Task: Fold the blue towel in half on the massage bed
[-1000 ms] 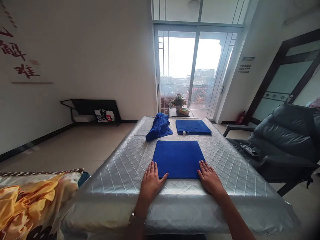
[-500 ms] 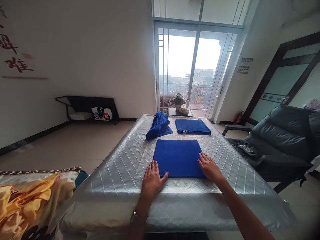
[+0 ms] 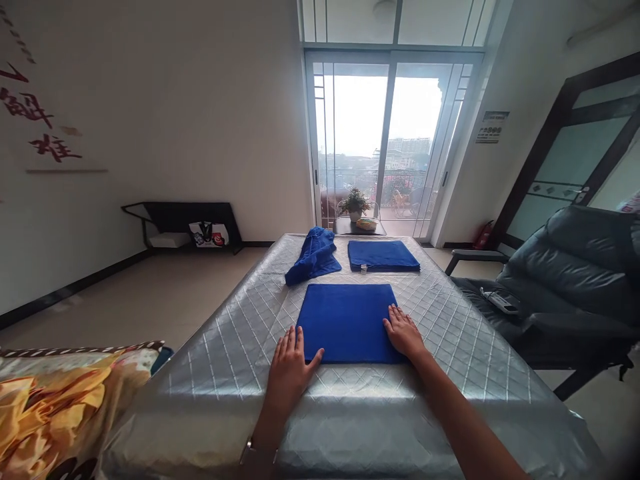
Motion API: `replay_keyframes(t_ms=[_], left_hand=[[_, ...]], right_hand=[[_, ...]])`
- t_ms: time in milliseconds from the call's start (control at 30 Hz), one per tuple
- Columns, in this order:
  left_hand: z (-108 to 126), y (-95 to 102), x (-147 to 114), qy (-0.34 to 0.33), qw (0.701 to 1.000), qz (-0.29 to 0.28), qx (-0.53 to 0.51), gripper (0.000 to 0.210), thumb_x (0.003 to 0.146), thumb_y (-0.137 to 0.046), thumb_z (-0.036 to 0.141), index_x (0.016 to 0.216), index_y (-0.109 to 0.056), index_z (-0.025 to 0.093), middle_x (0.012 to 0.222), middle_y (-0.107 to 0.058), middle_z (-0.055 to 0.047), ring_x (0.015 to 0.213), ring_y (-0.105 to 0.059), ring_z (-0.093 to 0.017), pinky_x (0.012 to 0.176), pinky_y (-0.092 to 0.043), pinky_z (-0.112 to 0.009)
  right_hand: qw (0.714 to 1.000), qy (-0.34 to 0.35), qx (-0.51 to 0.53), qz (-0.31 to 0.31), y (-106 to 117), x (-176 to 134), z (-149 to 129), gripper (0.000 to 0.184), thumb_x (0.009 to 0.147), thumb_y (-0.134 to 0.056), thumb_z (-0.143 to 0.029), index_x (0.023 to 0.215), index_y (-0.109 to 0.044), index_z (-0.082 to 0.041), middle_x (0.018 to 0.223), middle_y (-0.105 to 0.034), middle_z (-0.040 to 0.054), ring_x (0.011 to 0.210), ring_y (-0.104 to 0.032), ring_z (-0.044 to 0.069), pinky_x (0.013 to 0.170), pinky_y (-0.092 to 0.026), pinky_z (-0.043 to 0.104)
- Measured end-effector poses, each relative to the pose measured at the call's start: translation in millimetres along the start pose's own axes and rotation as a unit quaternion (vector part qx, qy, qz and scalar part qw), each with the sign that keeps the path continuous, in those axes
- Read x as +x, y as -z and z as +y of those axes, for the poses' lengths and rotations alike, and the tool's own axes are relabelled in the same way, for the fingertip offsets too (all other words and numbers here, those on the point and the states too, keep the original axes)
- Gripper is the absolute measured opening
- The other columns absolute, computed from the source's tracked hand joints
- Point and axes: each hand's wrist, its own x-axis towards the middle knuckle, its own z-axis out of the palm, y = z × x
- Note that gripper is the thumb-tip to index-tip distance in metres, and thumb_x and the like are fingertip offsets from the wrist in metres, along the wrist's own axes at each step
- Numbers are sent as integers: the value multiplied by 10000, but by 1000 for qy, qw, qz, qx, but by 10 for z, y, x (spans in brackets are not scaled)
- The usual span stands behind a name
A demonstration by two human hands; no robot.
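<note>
A blue cloth (image 3: 347,323), folded into a flat rectangle, lies on the silver quilted table cover (image 3: 240,347) in front of me. My left hand (image 3: 293,360) rests at its near left corner, fingers stretched out along the side and thumb on the near edge. On the right side edge lies my right hand (image 3: 403,330), fingers extended and partly over the cloth. Neither hand grips anything. Farther back is a stack of folded blue cloths (image 3: 384,255) with a small white tag, and left of it a crumpled blue cloth (image 3: 314,257).
A dark recliner (image 3: 565,280) stands along the table's right side. Yellow fabric (image 3: 55,407) is heaped at lower left. Behind the table, a small stand holds a potted plant (image 3: 355,203) before the glass sliding door (image 3: 350,133). A black frame (image 3: 185,220) leans near the left wall.
The view has shifted slightly, so the folded cloth and both hands sit a little lower and farther left. The hands keep the same places at the cloth's sides.
</note>
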Motion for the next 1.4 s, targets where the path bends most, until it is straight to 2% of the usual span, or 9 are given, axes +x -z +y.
replay_keyframes(t_ms=[133, 233, 433, 533, 600, 767, 1033, 1133, 1400], left_hand=[[-22, 88, 7, -55, 997, 58, 0, 684, 1014, -337, 554, 1476, -476, 70, 1531, -477, -192, 1418, -453, -309, 1195, -342, -489], [156, 173, 82, -136, 990, 22, -24, 623, 1028, -343, 517, 1469, -490, 102, 1507, -519, -157, 1396, -487, -275, 1179, -380, -463], [1298, 118, 541, -292, 946, -78, -114, 684, 1014, -345, 607, 1494, -460, 133, 1554, -462, -133, 1448, -416, -235, 1203, -343, -394], [1757, -119, 792, -289, 942, -123, -120, 712, 1041, -211, 580, 1513, -423, 90, 1589, -400, -153, 1490, -338, -235, 1233, -272, -389], [1863, -292, 892, -254, 950, -142, -111, 742, 1047, -127, 554, 1529, -382, 52, 1608, -356, -169, 1511, -284, -242, 1246, -229, -398], [1541, -494, 963, -179, 966, -162, -87, 848, 1010, -59, 623, 1552, -325, 28, 1638, -275, -175, 1536, -207, -255, 1263, -168, -417], [266, -349, 1021, -41, 986, -160, -14, 906, 973, -85, 702, 1573, -286, 54, 1650, -235, -175, 1542, -178, -280, 1256, -151, -456], [-61, -343, 989, -15, 989, -146, -8, 931, 971, -100, 709, 1562, -279, 12, 1645, -228, -208, 1537, -198, -294, 1248, -169, -444], [-117, -347, 953, -4, 990, -142, -20, 918, 982, -112, 689, 1552, -275, -12, 1641, -227, -226, 1529, -229, -287, 1242, -180, -415]], right_hand=[[1000, -6, 14, 2, 19, -7, -23, 656, 1041, -194, -408, 1604, -227, -73, 1677, -190, 71, 1549, -145, 201, 1252, -94, 376], [1000, -7, 25, 3, 9, 0, -25, 657, 1040, -192, -408, 1603, -230, -73, 1678, -184, 73, 1550, -139, 203, 1252, -89, 384], [1000, 6, 18, 7, 6, -16, -2, 657, 1037, -204, -403, 1603, -234, -69, 1675, -190, 92, 1550, -139, 210, 1248, -105, 380], [1000, 15, 4, 10, -4, -31, 20, 637, 1035, -208, -370, 1606, -235, -88, 1680, -178, 73, 1549, -142, 198, 1248, -117, 369], [1000, 12, 3, 13, -13, -31, 26, 629, 1035, -199, -359, 1605, -243, -98, 1679, -182, 58, 1548, -150, 191, 1249, -121, 367], [1000, 5, 9, 12, -8, -7, 6, 639, 1035, -187, -369, 1596, -259, -71, 1670, -211, 67, 1544, -172, 203, 1251, -118, 381], [1000, -6, 20, 8, 40, -22, -32, 647, 1037, -201, -392, 1603, -236, -81, 1674, -202, 62, 1545, -163, 198, 1251, -103, 374], [1000, -5, 16, 3, 43, -20, -26, 651, 1038, -197, -396, 1604, -230, -77, 1677, -188, 68, 1548, -151, 200, 1250, -98, 376], [1000, -5, -27, -7, 52, -12, -33, 652, 1043, -192, -397, 1606, -212, -69, 1679, -179, 81, 1548, -152, 209, 1247, -117, 380]])
